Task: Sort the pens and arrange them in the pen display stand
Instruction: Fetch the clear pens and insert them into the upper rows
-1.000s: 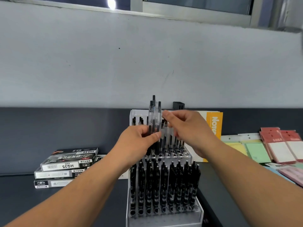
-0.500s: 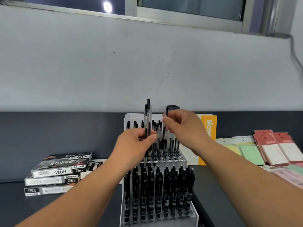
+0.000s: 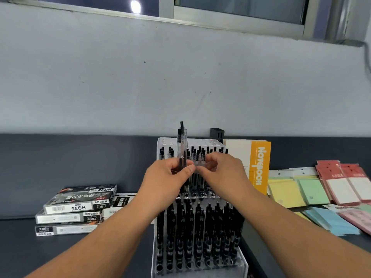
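Here, the left hand (image 3: 166, 181) is clenched around a small bunch of clear pens (image 3: 182, 146), with the thumb pressed across their barrels. They stand upright, and their black plungers rise above the knuckles. The right hand (image 3: 222, 173) sits just beside it, its curled fingertips (image 3: 201, 169) meeting the left thumb at the bunch. A blurred clear shape lies under those fingers, perhaps another barrel, but I cannot tell whether this hand grasps anything.

Both hands hover over the upper tier of the pen display stand (image 3: 243, 263), a clear stepped rack on the dark counter (image 3: 60, 255). Behind the hands, the upper row of pens (image 3: 208, 152) stands in its holes with black tops showing. Below the wrists, between the two forearms, the lower tier is packed with black pens (image 3: 200, 227) upright in rows.

Out past the left forearm, a stack of flat boxes (image 3: 78, 205) marked HQ35 lies on the counter. Beyond the right hand, an orange-spined notebook (image 3: 260, 165) stands upright just beside the stand. Farther off on that side lie packets of coloured notepaper (image 3: 313, 191) and red-carded packets (image 3: 339, 181). A small black holder (image 3: 216, 133) pokes up behind the stand.
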Available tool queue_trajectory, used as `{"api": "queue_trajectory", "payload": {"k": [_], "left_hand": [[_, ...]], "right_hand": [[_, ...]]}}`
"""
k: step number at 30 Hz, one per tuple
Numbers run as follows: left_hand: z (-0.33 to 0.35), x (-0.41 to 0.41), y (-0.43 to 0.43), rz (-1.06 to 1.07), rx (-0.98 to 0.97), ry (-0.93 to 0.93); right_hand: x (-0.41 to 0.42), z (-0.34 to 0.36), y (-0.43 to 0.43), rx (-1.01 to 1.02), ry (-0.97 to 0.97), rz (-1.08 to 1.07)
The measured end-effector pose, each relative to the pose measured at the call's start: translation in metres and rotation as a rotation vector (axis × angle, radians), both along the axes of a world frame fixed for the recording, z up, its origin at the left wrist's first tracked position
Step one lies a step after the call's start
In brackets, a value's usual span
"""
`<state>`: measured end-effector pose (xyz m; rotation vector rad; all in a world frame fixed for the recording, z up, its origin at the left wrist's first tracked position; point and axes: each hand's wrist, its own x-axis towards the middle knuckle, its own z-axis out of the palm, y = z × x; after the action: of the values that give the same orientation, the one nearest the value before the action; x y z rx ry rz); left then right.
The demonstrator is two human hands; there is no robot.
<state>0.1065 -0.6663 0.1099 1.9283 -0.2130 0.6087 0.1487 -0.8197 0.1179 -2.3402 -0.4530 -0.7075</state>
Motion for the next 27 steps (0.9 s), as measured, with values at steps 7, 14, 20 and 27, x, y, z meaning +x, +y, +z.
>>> {"api": "queue_trajectory", "payload": {"k": [7, 14, 20, 27], "left_hand": [[-0.003, 0.0, -0.002, -0.012, 0.022, 0.014], [-0.002, -0.002, -0.006, -0.023, 0.022, 0.03], [0.001, -0.002, -0.006, -0.011, 0.015, 0.027], [0.016, 0.001, -0.011, -0.143, 0.111, 0.102]], "right_hand": [[0.0, 0.0, -0.004, 0.04, 0.083, -0.032], [-0.002, 0.001, 0.003, -0.004, 0.06, -0.083], [-0.003, -0.001, 0.003, 0.061, 0.108, -0.061], [-0.025, 0.032, -0.018, 0.535, 0.274, 0.284]]}}
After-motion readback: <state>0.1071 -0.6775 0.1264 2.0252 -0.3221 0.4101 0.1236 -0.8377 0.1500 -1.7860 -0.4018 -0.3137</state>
